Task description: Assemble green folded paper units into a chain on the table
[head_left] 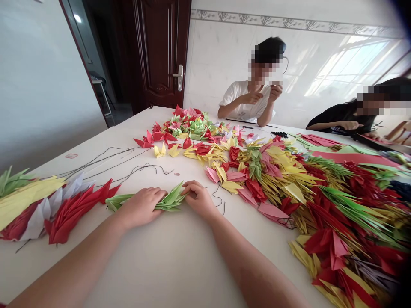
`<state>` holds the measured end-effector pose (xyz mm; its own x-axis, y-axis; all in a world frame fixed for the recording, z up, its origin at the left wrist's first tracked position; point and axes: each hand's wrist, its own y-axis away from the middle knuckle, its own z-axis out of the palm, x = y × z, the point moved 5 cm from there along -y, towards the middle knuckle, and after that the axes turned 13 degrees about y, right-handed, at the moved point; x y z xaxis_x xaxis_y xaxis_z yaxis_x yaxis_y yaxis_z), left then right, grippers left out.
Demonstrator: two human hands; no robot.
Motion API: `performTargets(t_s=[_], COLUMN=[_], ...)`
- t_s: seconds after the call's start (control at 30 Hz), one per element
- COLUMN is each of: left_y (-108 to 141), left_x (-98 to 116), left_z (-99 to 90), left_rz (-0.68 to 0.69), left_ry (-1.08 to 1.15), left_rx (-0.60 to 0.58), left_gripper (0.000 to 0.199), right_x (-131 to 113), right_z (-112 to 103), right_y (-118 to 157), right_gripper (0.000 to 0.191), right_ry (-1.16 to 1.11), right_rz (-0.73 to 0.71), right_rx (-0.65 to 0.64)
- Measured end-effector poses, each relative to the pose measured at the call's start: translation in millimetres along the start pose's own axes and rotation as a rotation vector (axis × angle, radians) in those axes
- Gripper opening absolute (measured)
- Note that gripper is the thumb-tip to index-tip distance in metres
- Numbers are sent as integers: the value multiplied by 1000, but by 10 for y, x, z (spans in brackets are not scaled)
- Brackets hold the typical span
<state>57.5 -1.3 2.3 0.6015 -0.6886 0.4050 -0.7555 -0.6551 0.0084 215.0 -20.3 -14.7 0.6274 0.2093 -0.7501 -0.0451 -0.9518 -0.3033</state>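
Observation:
A bundle of green folded-paper pieces, stacked one into another like strung origami cranes, lies on the white table in front of me. My left hand is wrapped over its middle and presses it to the tabletop. At its right end, the bent fingers of my right hand pinch together by the green tips; whether a thread is between them I cannot make out. Left of my hands lies a row of strung paper pieces, with red, white and yellow sections.
A large heap of red, yellow, pink and green folded paper spreads along the right side. Dark threads trail across the table behind my hands. A person in white sits opposite, another in black at the far right.

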Motion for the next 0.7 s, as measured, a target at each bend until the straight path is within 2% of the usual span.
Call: performTargets(t_s=[0.2,0.4,0.5,0.7], left_y=[-12,-18,-19,-16], left_x=[28,66,76,98], left_z=[-5,-30,-29,-26], left_rz=[21,18,5,17], left_ry=[-28,-17,-18,-6], left_rx=[-5,-16,-16,-12], left_gripper=[28,27,27,24], right_x=[-57,-81,-107,-249], right_z=[-11,17,-19,-135], right_y=[7,20,27,87], right_gripper=[21,23,21,23], right_ry=[63,102,106,183], right_rz=[-24,-50,-81,-243], right_rx=[-6,-82,-16,187])
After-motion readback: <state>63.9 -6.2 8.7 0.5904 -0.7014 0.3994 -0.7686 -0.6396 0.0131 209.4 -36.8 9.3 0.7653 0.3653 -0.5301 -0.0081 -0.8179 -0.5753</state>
